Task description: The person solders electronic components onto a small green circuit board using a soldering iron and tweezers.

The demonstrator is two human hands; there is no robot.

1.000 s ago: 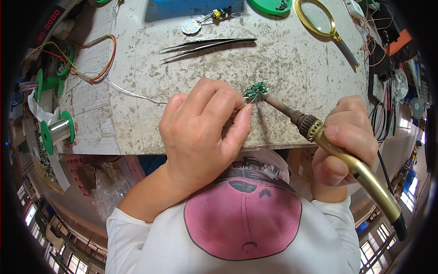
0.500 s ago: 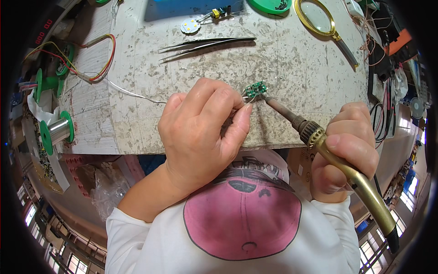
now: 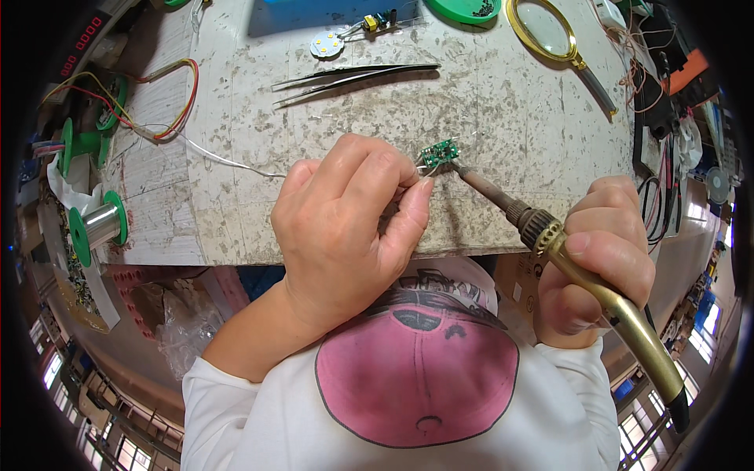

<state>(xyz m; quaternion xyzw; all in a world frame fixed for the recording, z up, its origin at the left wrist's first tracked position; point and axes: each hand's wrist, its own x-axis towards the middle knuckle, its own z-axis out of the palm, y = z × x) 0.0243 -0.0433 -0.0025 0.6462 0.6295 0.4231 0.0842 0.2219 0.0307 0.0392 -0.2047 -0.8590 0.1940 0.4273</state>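
My left hand [image 3: 349,212] is closed, thumb and forefinger pinched on a thin white wire [image 3: 228,162] that runs in from the left. Just past the fingertips, pale wire ends meet a small green circuit board [image 3: 440,153] lying on the worktable. Gripped in my right hand [image 3: 601,259] is a soldering iron [image 3: 620,314] with a brass-coloured handle. Its tip is at the lower right edge of the board; whether it touches I cannot tell.
Black tweezers [image 3: 357,76] lie beyond my left hand. Farther back are a round LED board [image 3: 327,45], a green dish [image 3: 463,9] and a magnifying glass [image 3: 577,63]. Left stand a solder spool [image 3: 100,225] and red and yellow wires [image 3: 192,86]. The table's front edge [image 3: 236,264] runs below my hands.
The soldering iron and my right hand have shifted very slightly right. My left hand and the circuit board stay practically where they were.
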